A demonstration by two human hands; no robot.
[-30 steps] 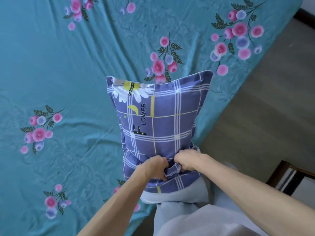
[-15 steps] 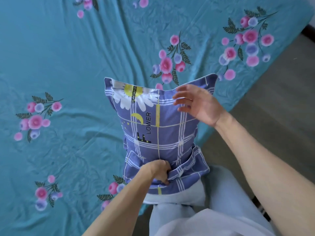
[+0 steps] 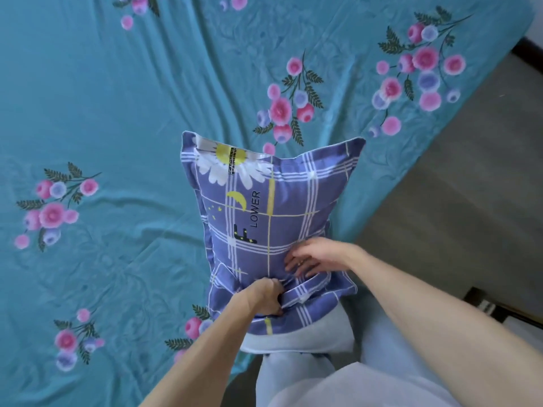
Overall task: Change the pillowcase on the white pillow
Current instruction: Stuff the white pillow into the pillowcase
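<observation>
bed (image 3: pixel 102 118): teal flowered sheet, backdrop only | pillow (image 3: pixel 296 342): propped on end at bed edge, white corner showing below, so opening faces person | pillowcase (image 3: pixel 264 218): purple plaid, nearly fully on | left hand (image 3: pixel 266 298): clenched on bunched flap, anchoring it | right hand (image 3: pixel 311 259): fingers loose, resting on cloth, likely smoothing

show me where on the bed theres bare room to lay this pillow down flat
The wide stretch of sheet left of the pillow lies open, as does the stretch beyond its top edge. It is crowded at the near end, where the left hand and right hand work.
</observation>
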